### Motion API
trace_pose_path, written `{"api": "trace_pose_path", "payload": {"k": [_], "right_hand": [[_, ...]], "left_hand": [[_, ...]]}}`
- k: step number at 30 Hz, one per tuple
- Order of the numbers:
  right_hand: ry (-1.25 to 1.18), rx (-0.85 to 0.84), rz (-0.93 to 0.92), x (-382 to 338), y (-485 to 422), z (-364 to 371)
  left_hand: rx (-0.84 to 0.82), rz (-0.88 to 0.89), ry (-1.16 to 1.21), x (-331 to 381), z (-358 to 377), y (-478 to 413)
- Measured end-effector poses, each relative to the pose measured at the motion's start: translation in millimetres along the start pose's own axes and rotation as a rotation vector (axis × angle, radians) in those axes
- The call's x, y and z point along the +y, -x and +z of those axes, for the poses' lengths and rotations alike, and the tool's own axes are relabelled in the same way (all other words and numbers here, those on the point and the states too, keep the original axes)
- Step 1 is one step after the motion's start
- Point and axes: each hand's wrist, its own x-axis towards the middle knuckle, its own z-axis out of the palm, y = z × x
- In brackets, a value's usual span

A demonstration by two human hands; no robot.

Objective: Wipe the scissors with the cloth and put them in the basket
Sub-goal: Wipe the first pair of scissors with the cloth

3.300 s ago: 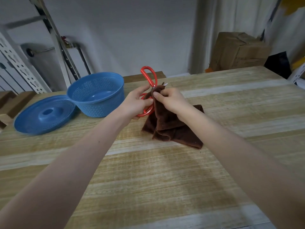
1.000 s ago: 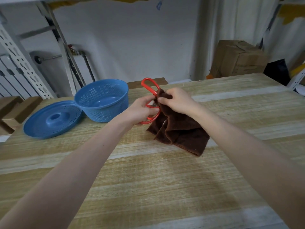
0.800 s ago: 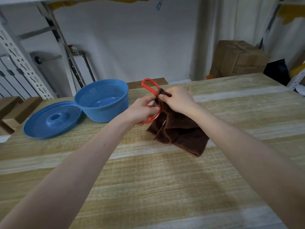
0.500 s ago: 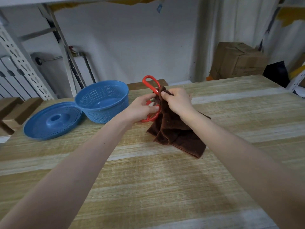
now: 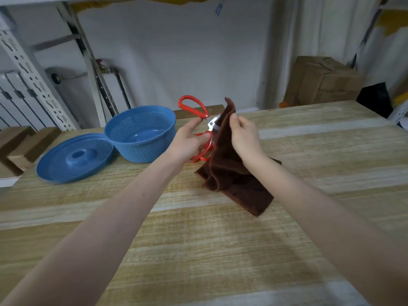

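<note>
My left hand (image 5: 187, 141) grips the red-handled scissors (image 5: 194, 107) by the lower handle loop, holding them above the table. The metal pivot shows; the blades are hidden behind the cloth. My right hand (image 5: 242, 138) pinches the brown cloth (image 5: 227, 171) near its top edge and holds it up against the blades. The cloth's lower part rests folded on the wooden table (image 5: 220, 239). The blue mesh basket (image 5: 141, 133) stands just left of my left hand, with nothing in it.
A blue round lid (image 5: 74, 159) lies left of the basket, touching it. Wooden blocks (image 5: 19, 144) sit at the table's far left edge. A cardboard box (image 5: 324, 80) and metal shelving (image 5: 28, 69) stand beyond the table.
The cloth has been drawn along the blades towards their tips, so the scissors' pivot is now bare. My right hand's fingers have loosened around the cloth's raised edge.
</note>
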Motion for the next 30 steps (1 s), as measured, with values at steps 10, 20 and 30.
{"api": "trace_pose_path", "payload": {"k": [10,20,30], "right_hand": [[0.114,-0.3,0.03,-1.0,-7.2,-5.9],[0.109,-0.415,0.181,1.3,-12.7,-23.9],[-0.053,-0.436,0.185,2.3,-10.0,-28.3]], "left_hand": [[-0.078,-0.019,-0.065,-14.2,-6.0,-10.5],[-0.123,-0.05,-0.016,-18.1,-6.3,-12.0],[-0.113,-0.03,-0.041,-6.4,-0.8,-8.8]]}}
